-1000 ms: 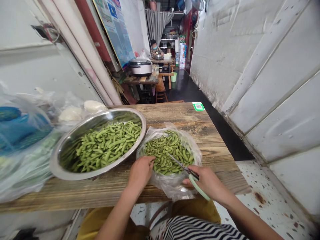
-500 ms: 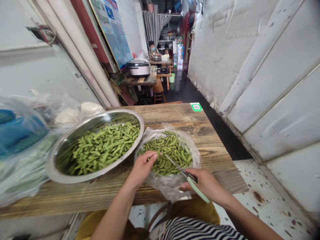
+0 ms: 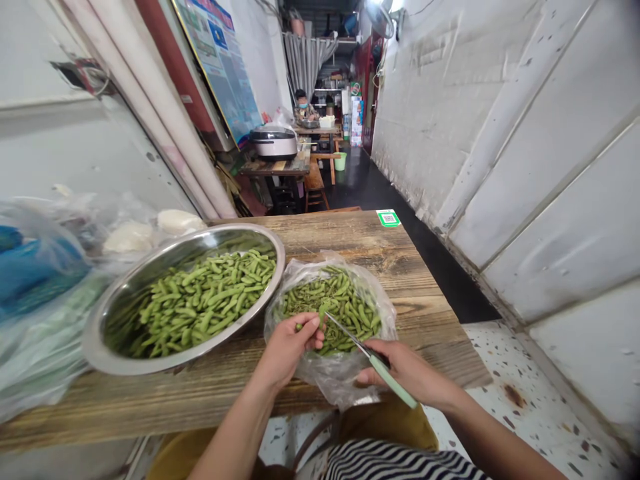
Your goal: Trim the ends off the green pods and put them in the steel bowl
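Note:
My left hand (image 3: 291, 343) is closed on a green edamame pod (image 3: 323, 313), held up over a clear plastic bag (image 3: 387, 300). Heaped inside that bag are many more edamame pods (image 3: 350, 293) with brownish stem ends. My right hand (image 3: 405, 370) grips a pair of scissors (image 3: 387, 379) with pale green handles. The blades point up and left, their tips at the held pod; whether they touch it I cannot tell. To the left stands a large steel basin (image 3: 95, 350), tilted in view and filled with green pods (image 3: 210, 300).
Plastic bags (image 3: 45, 287) crowd the left end of the wooden table (image 3: 420, 287). A QR-code card (image 3: 389, 218) lies at its far right corner. Further back, another table carries a white-and-black cooker (image 3: 273, 142), and a person (image 3: 303, 107) sits beyond it. A wall (image 3: 500, 133) runs along the right.
A pod now shows clearly upright between my left fingers, and the scissors' tips have come up to it. The whole view has shifted slightly.

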A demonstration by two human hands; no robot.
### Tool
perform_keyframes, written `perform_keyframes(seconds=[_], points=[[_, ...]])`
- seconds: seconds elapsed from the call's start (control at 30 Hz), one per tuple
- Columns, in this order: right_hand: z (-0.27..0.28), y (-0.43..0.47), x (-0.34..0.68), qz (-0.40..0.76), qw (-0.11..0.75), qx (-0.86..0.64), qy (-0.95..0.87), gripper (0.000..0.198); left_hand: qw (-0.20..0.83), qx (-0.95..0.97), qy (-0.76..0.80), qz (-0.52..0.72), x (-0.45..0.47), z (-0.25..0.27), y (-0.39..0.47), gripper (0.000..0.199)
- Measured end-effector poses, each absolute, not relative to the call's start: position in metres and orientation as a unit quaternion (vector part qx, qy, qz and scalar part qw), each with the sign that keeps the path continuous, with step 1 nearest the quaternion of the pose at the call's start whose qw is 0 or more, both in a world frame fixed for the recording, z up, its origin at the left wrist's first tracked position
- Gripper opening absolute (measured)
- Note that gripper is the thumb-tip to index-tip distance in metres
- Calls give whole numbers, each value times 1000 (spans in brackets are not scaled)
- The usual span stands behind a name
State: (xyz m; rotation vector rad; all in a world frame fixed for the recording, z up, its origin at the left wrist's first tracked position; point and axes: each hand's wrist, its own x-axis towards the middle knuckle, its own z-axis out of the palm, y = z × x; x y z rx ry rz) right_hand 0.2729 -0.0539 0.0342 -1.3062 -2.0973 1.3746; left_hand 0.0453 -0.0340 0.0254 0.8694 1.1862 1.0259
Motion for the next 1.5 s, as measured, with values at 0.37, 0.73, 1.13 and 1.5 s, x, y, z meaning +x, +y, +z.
perform_keyframes(seconds=[0.37,0.73,1.13,1.5], points=[[22,-53,268,519,173,-455,-703,38,634,438,508,386,50,16,-42,34],[28,-56,272,569,190,-423,-679,41,691,257,465,491,46,22,-37,31],[27,-65,264,629,180,-403,-640,43,661,174,462,565,65,24,-46,19],[14,-64,260,654,222,-428,-583,36,645,192,471,570,65,26,-50,33]])
